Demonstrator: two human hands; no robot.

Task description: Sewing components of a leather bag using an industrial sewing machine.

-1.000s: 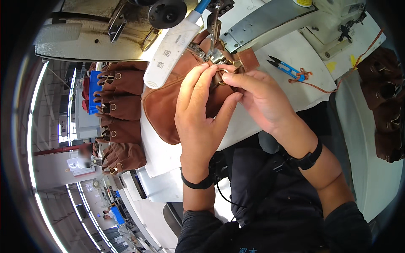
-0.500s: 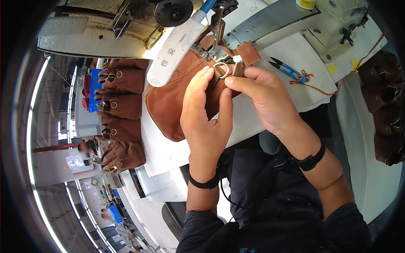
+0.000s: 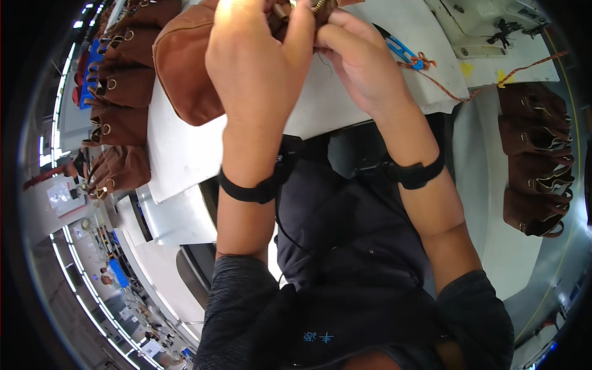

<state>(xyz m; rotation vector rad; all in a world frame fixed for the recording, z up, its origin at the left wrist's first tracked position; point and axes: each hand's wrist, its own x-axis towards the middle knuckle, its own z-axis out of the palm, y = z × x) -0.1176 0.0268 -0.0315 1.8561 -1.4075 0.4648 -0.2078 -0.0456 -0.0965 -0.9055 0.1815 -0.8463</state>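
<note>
A brown bag [image 3: 188,68] lies on the white table at the top of the view, its upper part cut off by the picture's edge. My left hand [image 3: 256,71] is closed on the bag beside its brass-coloured zipper [image 3: 319,6], and some of its fingertips are out of view. On the zipper's other side my right hand [image 3: 364,65] pinches the bag's edge between thumb and fingers. A loose dark thread hangs just below the pinch. Bright light falls on the back of my left hand's fingers.
Blue thread snips [image 3: 402,50] on an orange cord [image 3: 441,86] lie right of my right hand. Several brown bags [image 3: 126,86] stand in a row at the left. More dark brown bags [image 3: 535,151] line the right side. A sewing machine's base [image 3: 484,31] is at upper right.
The view has tipped down, so the bag and both hands sit higher in the picture. The sewing machine's head and the bag's metal ring are out of view. Both hands remain at the zipper.
</note>
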